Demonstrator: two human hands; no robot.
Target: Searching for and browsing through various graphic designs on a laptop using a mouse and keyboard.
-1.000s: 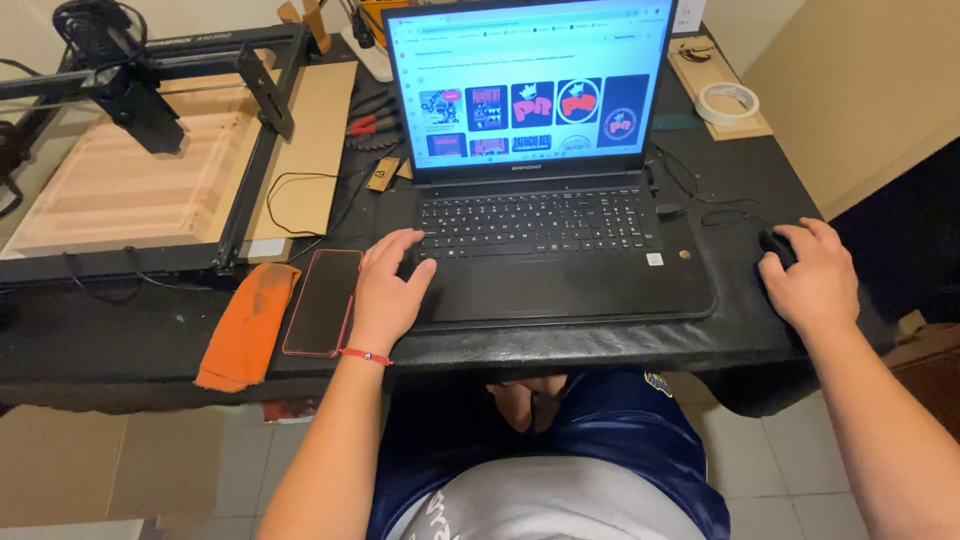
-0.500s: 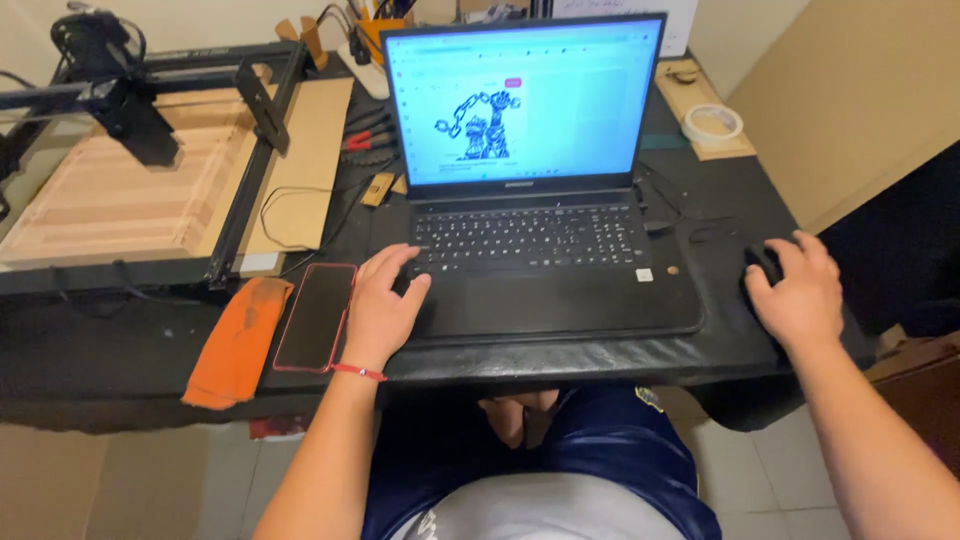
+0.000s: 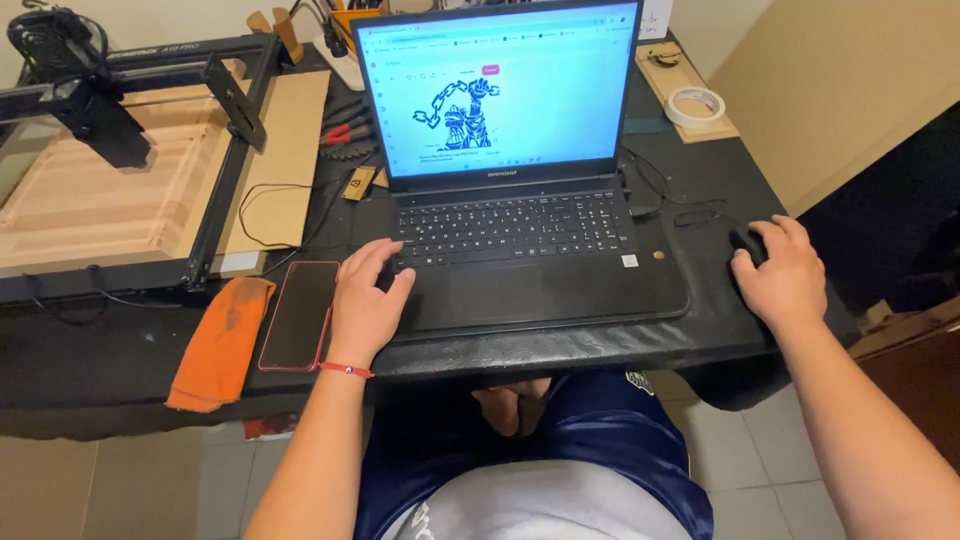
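Left hand (image 3: 366, 310) lying flat and loose on the laptop (image 3: 520, 215) at centre frame, gripping nothing. Right hand (image 3: 782, 275) cupped over the mouse (image 3: 745, 240), right edge. Phone (image 3: 300, 315) just beside the left hand, orange cloth (image 3: 220, 340) lower left.

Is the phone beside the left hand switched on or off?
It looks off, or asleep: the phone lies flat with a dark, blank screen, while the laptop screen glows with a drawing.

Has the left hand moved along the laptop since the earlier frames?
No. The left hand rests at the laptop's front-left corner beside the phone, as before.
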